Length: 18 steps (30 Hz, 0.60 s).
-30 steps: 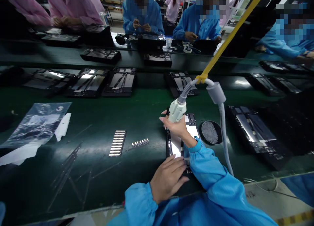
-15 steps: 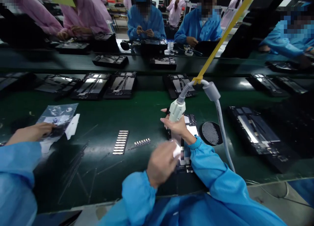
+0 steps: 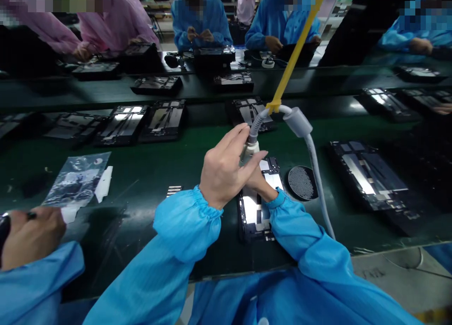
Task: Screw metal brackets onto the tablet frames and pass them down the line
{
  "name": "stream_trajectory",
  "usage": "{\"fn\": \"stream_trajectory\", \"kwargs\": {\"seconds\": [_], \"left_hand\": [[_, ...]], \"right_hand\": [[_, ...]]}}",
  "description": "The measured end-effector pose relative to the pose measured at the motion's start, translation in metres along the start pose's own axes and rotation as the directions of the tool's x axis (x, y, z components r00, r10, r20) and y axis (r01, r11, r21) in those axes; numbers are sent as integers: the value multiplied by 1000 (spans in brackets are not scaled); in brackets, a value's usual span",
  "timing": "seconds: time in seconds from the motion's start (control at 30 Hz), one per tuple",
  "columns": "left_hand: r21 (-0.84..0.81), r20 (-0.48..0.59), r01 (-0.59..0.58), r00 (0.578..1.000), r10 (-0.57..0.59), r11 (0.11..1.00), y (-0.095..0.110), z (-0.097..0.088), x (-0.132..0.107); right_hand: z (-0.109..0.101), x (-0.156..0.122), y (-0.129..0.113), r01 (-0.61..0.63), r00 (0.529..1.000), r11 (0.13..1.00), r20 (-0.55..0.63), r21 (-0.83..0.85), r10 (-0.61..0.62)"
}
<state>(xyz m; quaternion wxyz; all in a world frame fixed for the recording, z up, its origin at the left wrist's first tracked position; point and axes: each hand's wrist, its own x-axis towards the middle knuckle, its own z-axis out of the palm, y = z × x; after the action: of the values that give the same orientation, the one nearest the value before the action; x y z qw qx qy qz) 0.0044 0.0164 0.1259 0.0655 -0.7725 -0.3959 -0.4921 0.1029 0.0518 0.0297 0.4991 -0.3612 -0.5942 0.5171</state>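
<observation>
My left hand (image 3: 221, 170) is raised beside a pale corded electric screwdriver (image 3: 252, 148), its fingers stretched up along the tool's top and its thumb apart. Behind it, my right hand (image 3: 257, 180) is wrapped round the screwdriver's body; most of its fingers are covered by the left hand. Under both hands lies an opened tablet-like device (image 3: 250, 212) with silvery panels and dark circuit parts. The tool's tip is hidden. To the right of the device sits a round black dish (image 3: 302, 183) with a dotted surface.
A yellow strap (image 3: 296, 47) holds up the grey cable (image 3: 314, 170). Another opened device (image 3: 370, 179) lies right. To the left are a clear plastic bag (image 3: 79, 177), a part-hidden striped strip (image 3: 174, 189) and a co-worker's hand (image 3: 35, 233). More devices line the back; people sit opposite.
My left hand has risen from over the device to the screwdriver; a white thing seen at it earlier no longer shows there. The co-worker's hand has left the plastic bag and come nearer.
</observation>
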Motion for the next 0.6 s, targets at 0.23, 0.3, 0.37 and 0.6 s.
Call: {"fn": "stream_trajectory", "kwargs": {"seconds": [0.23,0.3,0.37,0.6], "left_hand": [[-55,34,298,954,-296,953,3,-6,-9],[-63,28,312,950,-310,948,5,-6,-11],[-77,15,303,953,-303,950,6,-6,-13],[-83,32,290,957,-288,953,2,-7,-13]], "right_hand": [[5,2,-5,40,998,999,-43,10,-40],[4,2,-2,53,998,999,-17,1,-53],[2,1,3,73,997,997,7,-7,-73],[9,0,1,91,996,996,1,-18,-91]]}}
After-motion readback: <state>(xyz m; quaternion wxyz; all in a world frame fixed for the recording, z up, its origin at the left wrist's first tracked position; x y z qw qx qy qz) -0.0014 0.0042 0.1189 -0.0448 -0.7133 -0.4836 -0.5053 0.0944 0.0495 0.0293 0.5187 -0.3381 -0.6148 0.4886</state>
